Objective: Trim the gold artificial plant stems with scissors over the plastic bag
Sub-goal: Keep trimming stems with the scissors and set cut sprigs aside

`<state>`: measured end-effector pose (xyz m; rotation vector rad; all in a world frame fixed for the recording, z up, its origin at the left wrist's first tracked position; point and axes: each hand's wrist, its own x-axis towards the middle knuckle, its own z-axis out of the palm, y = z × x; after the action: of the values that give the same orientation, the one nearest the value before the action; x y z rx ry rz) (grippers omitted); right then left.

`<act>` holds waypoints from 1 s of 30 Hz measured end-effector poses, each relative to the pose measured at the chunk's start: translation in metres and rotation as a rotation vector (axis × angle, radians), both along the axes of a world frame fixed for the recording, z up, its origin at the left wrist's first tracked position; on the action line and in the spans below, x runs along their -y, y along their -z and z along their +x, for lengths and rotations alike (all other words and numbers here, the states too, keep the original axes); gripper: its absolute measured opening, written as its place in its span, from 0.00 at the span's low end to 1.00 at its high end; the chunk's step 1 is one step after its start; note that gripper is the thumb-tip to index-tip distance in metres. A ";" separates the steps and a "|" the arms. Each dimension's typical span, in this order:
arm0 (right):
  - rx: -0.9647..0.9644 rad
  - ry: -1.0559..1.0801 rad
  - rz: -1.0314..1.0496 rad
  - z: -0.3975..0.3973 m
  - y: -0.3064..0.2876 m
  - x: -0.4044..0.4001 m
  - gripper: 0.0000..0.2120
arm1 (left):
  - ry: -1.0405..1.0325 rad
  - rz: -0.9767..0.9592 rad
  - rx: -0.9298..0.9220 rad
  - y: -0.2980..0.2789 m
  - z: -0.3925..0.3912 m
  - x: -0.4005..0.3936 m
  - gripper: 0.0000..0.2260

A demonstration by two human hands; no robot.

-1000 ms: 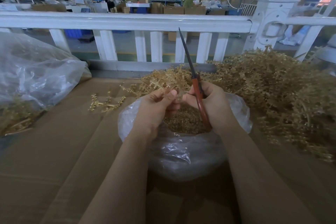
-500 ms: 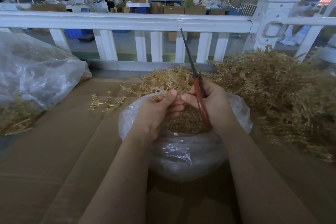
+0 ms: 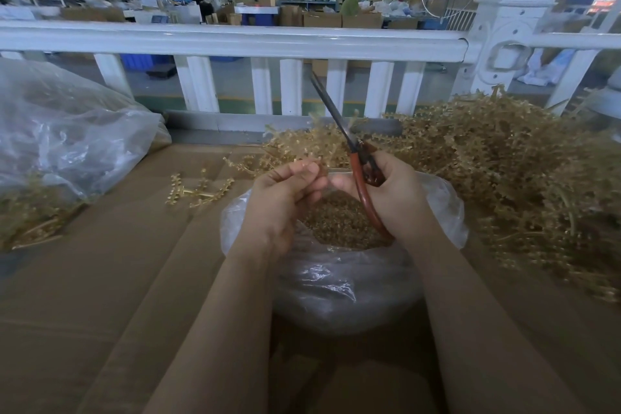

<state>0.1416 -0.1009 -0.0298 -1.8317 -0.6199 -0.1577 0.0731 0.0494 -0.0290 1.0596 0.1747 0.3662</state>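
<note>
A clear plastic bag (image 3: 339, 286) stands open at the centre, holding small gold trimmings (image 3: 339, 225). Both hands hover over its mouth. My right hand (image 3: 400, 195) grips red-handled scissors (image 3: 361, 175), their closed dark blades pointing up and to the left. My left hand (image 3: 282, 195) has its fingers curled, fingertips pinched together close to my right thumb; what they pinch is too small to make out. A big heap of gold artificial plant stems (image 3: 504, 171) lies to the right and behind the bag.
The surface is brown cardboard (image 3: 100, 279). One loose gold stem (image 3: 198, 191) lies left of the bag. A large clear bag (image 3: 67, 138) with gold stems sits at far left. A white railing (image 3: 235, 40) runs across the back; people work beyond it.
The scissors have tilted so their blades lean further left. My left fingertips lifted slightly toward my right thumb. The bag and the heap stayed put.
</note>
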 end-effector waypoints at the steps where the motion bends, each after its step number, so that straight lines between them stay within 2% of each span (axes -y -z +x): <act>1: 0.009 0.010 -0.037 -0.001 0.000 0.001 0.23 | -0.020 -0.002 0.017 0.000 0.000 -0.001 0.02; 4: 0.052 0.033 -0.154 -0.002 0.002 0.002 0.30 | -0.072 0.015 0.063 0.001 0.000 -0.004 0.05; 14: 0.275 0.054 -0.444 -0.001 0.008 0.006 0.27 | -0.214 0.103 0.077 0.005 0.005 -0.007 0.12; 30: 0.318 0.116 -0.486 -0.002 0.008 0.004 0.26 | -0.251 0.201 0.122 0.002 0.004 -0.005 0.09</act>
<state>0.1392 -0.1049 -0.0378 -2.3383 -0.8249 -0.4101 0.0774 0.0544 -0.0312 1.2133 0.1645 0.6844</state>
